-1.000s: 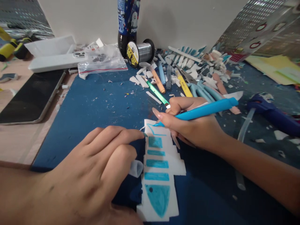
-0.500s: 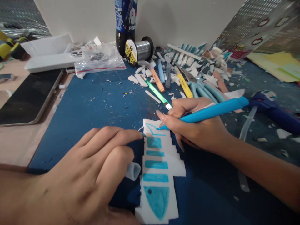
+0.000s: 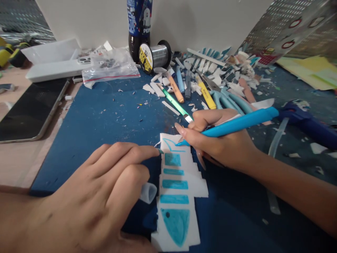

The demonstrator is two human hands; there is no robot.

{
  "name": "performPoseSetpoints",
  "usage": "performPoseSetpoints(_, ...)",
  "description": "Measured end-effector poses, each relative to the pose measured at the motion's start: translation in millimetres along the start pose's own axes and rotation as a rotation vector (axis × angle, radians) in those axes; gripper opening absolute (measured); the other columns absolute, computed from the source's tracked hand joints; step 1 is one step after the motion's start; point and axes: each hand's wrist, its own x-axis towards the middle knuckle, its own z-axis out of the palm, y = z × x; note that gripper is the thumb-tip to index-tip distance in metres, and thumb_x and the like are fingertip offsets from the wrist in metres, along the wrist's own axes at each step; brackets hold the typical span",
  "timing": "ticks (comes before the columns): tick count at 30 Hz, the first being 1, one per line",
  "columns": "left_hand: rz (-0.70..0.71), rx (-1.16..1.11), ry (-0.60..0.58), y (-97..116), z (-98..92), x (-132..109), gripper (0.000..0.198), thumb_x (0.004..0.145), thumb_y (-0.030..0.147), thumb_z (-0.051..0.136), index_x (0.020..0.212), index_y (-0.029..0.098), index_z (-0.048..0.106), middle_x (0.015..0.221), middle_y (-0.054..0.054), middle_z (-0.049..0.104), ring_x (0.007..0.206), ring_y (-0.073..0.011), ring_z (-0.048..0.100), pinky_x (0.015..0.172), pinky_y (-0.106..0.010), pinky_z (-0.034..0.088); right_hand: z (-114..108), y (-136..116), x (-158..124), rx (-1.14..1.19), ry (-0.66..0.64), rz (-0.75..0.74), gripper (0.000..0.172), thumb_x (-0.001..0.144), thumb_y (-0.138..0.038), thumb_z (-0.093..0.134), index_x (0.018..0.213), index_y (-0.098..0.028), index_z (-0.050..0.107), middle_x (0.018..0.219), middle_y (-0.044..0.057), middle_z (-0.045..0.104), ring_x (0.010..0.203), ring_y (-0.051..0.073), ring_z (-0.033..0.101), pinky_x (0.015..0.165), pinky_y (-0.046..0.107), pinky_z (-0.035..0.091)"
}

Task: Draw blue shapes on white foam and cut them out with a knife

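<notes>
My right hand (image 3: pixel 218 140) grips a blue marker (image 3: pixel 237 123), its tip on the upper part of a white, jagged-edged piece (image 3: pixel 195 182) like thin foam or card. Blue bands, an outline at the top and a filled fish head with a dark eye mark this piece. My left hand (image 3: pixel 105 193) lies over the mat, fingers loosely apart, one fingertip at the piece's upper left edge. Its thumb is near the lower left corner. A translucent hollow tube or cap (image 3: pixel 149 193) pokes out beside a bent finger; I cannot tell whether it is held.
Scraps, several crayon-like sticks, a green-handled cutter (image 3: pixel 173 102) and blue-handled scissors (image 3: pixel 229 100) lie beyond my right hand. A wire spool (image 3: pixel 160 56) and a Pepsi bottle (image 3: pixel 139 31) stand behind. A phone (image 3: pixel 34 109) is left; a blue glue gun (image 3: pixel 308 123) is right.
The whole view has shifted very slightly. Both hands, the marker and the white piece keep the same places relative to each other, and the drawn outline looks unchanged.
</notes>
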Motion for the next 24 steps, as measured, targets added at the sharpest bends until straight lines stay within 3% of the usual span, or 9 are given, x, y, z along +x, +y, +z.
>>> performPoseSetpoints(5,-0.011,-0.018,0.002,1.2,-0.1,1.0,0.055,0.087,0.069,0.055,0.094,0.015,0.051,0.120,-0.012,0.058,0.100,-0.0235,0.054,0.075,-0.036,0.044,-0.5,1.3,-1.2,-0.056,0.040,-0.029,0.044,0.083,-0.011,0.064,0.048,-0.022,0.041,0.037,-0.006,0.043,0.031,0.007,0.039,0.033,0.027,0.027)
performPoseSetpoints(15,-0.037,-0.007,0.015,1.7,1.6,-1.4,0.052,0.087,0.068,0.054,0.095,0.017,0.051,0.118,-0.010,0.063,0.103,-0.0242,0.055,0.077,-0.037,0.046,-3.5,3.3,-0.3,-0.006,0.081,0.000,0.046,0.083,-0.011,0.062,0.049,-0.022,0.031,0.039,-0.006,0.037,0.034,0.009,0.042,0.038,0.027,0.031)
performPoseSetpoints(24,-0.071,0.002,0.012,0.3,3.4,-4.6,0.051,0.083,0.069,0.056,0.095,0.020,0.051,0.121,-0.008,0.063,0.103,-0.0246,0.057,0.075,-0.038,0.048,-6.4,2.0,-1.5,-0.099,0.159,0.010,0.047,0.079,-0.010,0.058,0.050,-0.023,0.023,0.039,-0.004,0.032,0.038,0.010,0.033,0.040,0.030,0.024)
